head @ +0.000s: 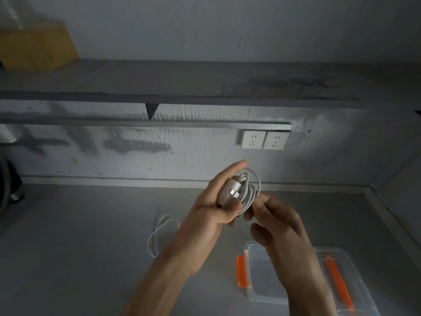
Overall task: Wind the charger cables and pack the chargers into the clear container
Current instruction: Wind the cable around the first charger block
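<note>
- Left hand (216, 206), raised above the matte grey desk (79, 247): grip curled round a smooth white charger (229, 189), forefinger extended.
- Right hand (281, 226): grip pinching the wound cable (250, 192), coiled in round loops about the charger.
- Clear container (262, 283): rectangular plastic with orange clips (242, 271), near the desk's right edge.
- Loose cable (159, 233): thin, white, looped, mid-desk.

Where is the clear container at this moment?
The clear container sits at the lower right of the head view on the grey counter, partly behind the right forearm, with the loose white cable to its left.
</note>
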A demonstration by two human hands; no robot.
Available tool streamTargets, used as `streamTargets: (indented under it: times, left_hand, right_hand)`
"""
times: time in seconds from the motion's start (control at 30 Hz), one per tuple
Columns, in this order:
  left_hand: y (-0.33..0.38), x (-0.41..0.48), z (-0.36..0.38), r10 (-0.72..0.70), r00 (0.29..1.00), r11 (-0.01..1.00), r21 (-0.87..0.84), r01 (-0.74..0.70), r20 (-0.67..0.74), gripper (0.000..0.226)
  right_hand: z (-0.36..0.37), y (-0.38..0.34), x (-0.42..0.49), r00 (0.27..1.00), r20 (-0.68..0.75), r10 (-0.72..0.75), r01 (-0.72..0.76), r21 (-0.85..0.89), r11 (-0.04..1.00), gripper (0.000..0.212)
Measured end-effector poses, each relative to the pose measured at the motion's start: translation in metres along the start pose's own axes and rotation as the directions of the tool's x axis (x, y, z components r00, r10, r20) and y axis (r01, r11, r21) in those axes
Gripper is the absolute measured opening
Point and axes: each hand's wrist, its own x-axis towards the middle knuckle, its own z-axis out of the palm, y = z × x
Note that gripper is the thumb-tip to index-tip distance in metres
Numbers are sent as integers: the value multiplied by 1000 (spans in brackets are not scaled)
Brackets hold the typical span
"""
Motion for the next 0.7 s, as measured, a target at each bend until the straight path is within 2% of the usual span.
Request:
streamTargets:
  times: [0.1,0.2,0.3,0.37,0.43,0.47,0.57,0.63,0.7]
  left_hand:
    - [-5,0,2,18,999,999,-45,-20,-36,60]
    - [-13,-3,7,26,996,989,-141,-39,-89,63]
    - [-21,-7,10,22,992,992,-123,-38,-124,63]
    - [-25,-9,10,36,992,994,-98,-48,-124,61]
    - [-25,-12,12,86,989,996,-8,-87,-119,59]
    - [-25,-12,13,134,983,988,89,-123,-125,58]
    - [-27,-11,15,287,943,911,352,-214,-170,55]
    - [-30,-9,17,364,913,862,437,-256,-184,56]
    - [-34,-8,18,436,885,800,520,-299,-162,60]
  right_hand:
    - [-1,-3,-1,1000,16,11,-12,34,999,32]
    - [3,-4,-2,998,-36,49,-46,70,996,35]
    - [2,-2,0,988,-142,65,-70,-28,997,45]
    - [-1,-2,3,978,-208,21,-43,-102,994,33]
    - [-3,-3,4,968,-249,-7,-14,-84,996,16]
    - [-4,-3,4,957,-285,-46,13,-117,993,18]
    - [-1,-7,-3,868,-376,-323,135,-447,884,13]
    - [5,-12,-10,854,-296,-428,207,-561,801,11]
    - [11,-13,-16,888,-172,-426,243,-611,753,10]
